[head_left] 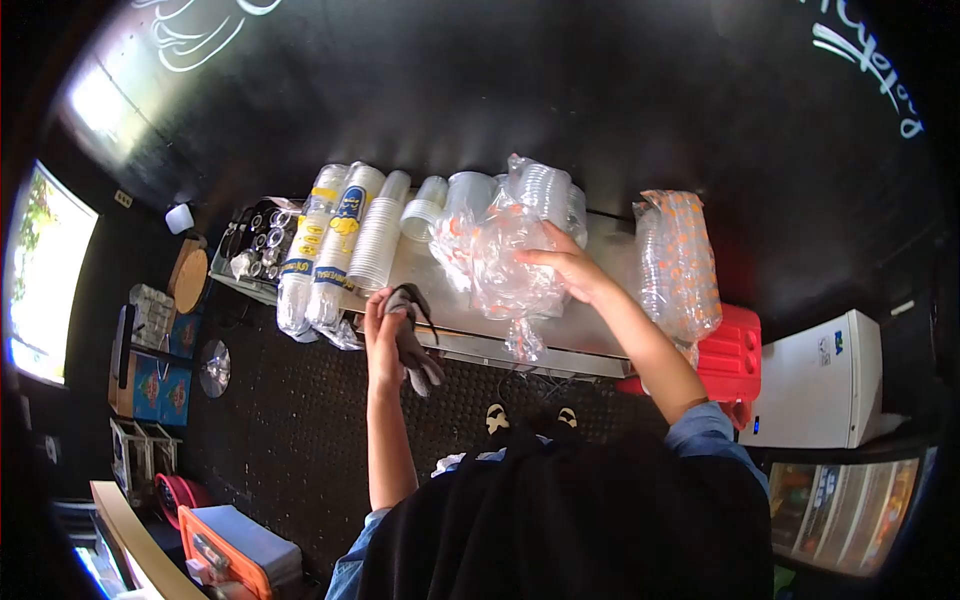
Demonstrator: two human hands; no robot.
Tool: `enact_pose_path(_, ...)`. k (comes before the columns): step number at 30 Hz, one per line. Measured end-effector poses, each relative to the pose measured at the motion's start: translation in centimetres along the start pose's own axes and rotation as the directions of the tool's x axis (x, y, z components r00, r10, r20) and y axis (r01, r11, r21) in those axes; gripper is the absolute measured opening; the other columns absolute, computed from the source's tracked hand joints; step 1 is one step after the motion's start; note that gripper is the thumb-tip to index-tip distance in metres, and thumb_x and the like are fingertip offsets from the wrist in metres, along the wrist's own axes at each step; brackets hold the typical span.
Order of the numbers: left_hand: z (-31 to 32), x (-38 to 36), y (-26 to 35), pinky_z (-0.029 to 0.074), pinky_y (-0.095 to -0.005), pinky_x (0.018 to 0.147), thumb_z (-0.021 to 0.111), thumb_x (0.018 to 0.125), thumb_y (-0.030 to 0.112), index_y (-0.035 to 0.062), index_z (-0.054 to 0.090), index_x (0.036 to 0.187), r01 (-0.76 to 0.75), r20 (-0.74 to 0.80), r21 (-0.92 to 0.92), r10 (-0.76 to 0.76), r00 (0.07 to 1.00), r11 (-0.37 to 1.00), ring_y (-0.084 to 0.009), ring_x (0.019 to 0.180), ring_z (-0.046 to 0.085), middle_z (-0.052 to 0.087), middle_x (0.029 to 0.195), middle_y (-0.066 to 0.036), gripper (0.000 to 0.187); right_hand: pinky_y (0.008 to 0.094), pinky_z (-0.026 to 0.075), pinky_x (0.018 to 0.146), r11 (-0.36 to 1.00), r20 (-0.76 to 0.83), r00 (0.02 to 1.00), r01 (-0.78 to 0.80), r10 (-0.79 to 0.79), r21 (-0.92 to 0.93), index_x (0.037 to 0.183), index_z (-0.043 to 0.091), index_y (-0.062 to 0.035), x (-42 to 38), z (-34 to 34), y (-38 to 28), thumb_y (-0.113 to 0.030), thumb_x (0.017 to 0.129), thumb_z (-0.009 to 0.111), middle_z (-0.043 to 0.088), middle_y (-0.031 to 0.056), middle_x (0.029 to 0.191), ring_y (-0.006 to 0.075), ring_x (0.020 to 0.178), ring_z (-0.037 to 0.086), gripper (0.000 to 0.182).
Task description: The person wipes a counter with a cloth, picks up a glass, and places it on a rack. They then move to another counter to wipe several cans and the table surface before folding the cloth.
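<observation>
Bunched in my left hand (382,335), in front of the counter edge, is a grey and black cloth (414,352) that hangs down from the fingers. My right hand (568,262) grips the right side of a clear plastic bag (515,265) of round see-through lids or bowls, its thumb and a finger spread over the film. The bag's twisted end hangs over the counter's front edge. Behind it stand wrapped clear containers (545,190). A stack of clear cups (378,235) lies just beyond my left hand, beside a shorter stack (425,208).
Yellow-and-blue printed cup sleeves (338,235) lie on the left of the metal counter (612,262); orange-patterned packs (685,260) sit at its right. Farther right are a red crate (735,355) and a white fridge (815,380). An orange bin (225,550) stands behind at left.
</observation>
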State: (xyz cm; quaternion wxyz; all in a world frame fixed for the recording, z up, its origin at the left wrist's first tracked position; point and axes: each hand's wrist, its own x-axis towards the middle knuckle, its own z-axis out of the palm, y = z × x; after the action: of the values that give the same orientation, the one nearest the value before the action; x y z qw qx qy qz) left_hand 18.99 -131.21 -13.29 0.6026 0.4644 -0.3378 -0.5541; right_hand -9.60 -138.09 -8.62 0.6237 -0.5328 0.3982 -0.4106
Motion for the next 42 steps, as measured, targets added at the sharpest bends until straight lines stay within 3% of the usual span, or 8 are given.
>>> enact_pose_path(7,1.9,-1.1,-1.3,0.034,-0.0360,0.101,0.066,0.080,0.037,0.0018,0.029,0.139,-0.020,0.224,0.052,0.007,0.974,0.998,-0.0239,0.121,0.043,0.042,0.134,-0.016,0.078,0.0332,0.033,0.100,0.989,0.004,0.999,-0.043,0.044,-0.140,0.127,0.038,0.0018,0.7,8.6,2.5,-0.033,0.076,0.074,0.046,0.0177,0.126,0.0242,0.120,0.043,0.071)
enact_pose_path(13,2.9,-0.8,-1.5,0.044,-0.0311,0.087,0.063,0.084,0.020,-0.0055,0.048,0.122,0.099,0.131,0.054,-0.105,0.986,0.994,-0.0185,0.102,0.056,0.058,0.115,-0.011,0.048,0.0355,0.037,0.097,0.956,0.144,0.989,0.057,-0.015,-0.288,0.129,0.034,0.0045,0.9,6.9,3.6,-0.048,0.072,0.074,0.051,0.0219,0.118,0.0282,0.116,0.047,0.088)
enact_pose_path(18,0.7,0.0,-2.0,0.043,-0.0327,0.089,0.061,0.085,0.019,-0.0038,0.045,0.126,0.133,0.014,-0.079,-0.132,0.991,0.988,-0.0203,0.105,0.054,0.055,0.117,-0.012,0.050,0.0418,0.034,0.103,0.717,-0.427,0.821,-0.031,-0.379,-0.696,0.134,0.024,0.0061,3.6,-0.3,5.1,-0.054,0.066,0.075,0.036,0.0273,0.132,0.0361,0.127,0.036,0.104)
enact_pose_path(20,-0.4,0.3,-2.0,0.044,-0.0348,0.089,0.061,0.084,0.021,-0.0030,0.041,0.130,0.155,0.008,-0.133,-0.155,0.988,0.979,-0.0225,0.106,0.053,0.053,0.119,-0.013,0.056,0.0443,0.033,0.104,0.809,-0.686,0.724,-0.364,-0.066,-0.462,0.137,0.013,0.0048,5.0,-2.4,6.6,-0.056,0.057,0.080,0.029,0.0278,0.137,0.0400,0.129,0.030,0.121)
enact_pose_path(23,-0.9,0.2,-1.4,0.045,-0.0368,0.088,0.062,0.083,0.022,-0.0028,0.039,0.131,0.164,-0.046,-0.153,-0.172,0.984,0.975,-0.0240,0.107,0.053,0.052,0.120,-0.014,0.059,0.0446,0.033,0.104,0.799,-0.675,0.738,-0.399,-0.011,-0.450,0.138,0.006,0.0043,6.7,-2.8,8.7,-0.052,0.049,0.085,0.028,0.0285,0.137,0.0413,0.129,0.029,0.132)
enact_pose_path(31,-2.7,0.7,-1.6,0.047,-0.0387,0.087,0.062,0.083,0.024,-0.0009,0.032,0.134,0.182,-0.089,-0.151,-0.196,0.976,0.972,-0.0253,0.107,0.053,0.049,0.122,-0.015,0.064,0.0410,0.040,0.097,0.906,-0.660,0.751,-0.266,-0.020,-0.330,0.140,0.007,-0.0036,7.3,-4.7,10.0,-0.029,0.052,0.084,0.040,0.0249,0.130,0.0338,0.118,0.046,0.119)
enact_pose_path(37,-5.2,2.1,-2.1,0.047,-0.0411,0.088,0.062,0.081,0.026,0.0029,0.031,0.136,0.216,-0.086,-0.271,-0.248,0.965,0.938,-0.0266,0.109,0.052,0.046,0.124,-0.015,0.068,0.0433,0.042,0.092,0.931,-0.419,0.842,-0.234,0.339,0.281,0.141,0.011,-0.0123,6.6,-2.7,7.6,-0.031,0.063,0.078,0.047,0.0170,0.126,0.0282,0.114,0.049,0.104)
enact_pose_path(42,-6.2,1.9,-1.7,0.044,-0.0431,0.093,0.059,0.082,0.038,0.0022,0.040,0.132,0.195,-0.155,-0.214,-0.230,0.961,0.957,-0.0287,0.111,0.053,0.052,0.123,-0.013,0.064,0.0434,0.041,0.091,0.924,-0.294,0.923,-0.133,0.246,0.358,0.142,0.011,-0.0160,10.0,2.2,8.3,-0.027,0.068,0.075,0.050,0.0133,0.124,0.0266,0.114,0.049,0.098)
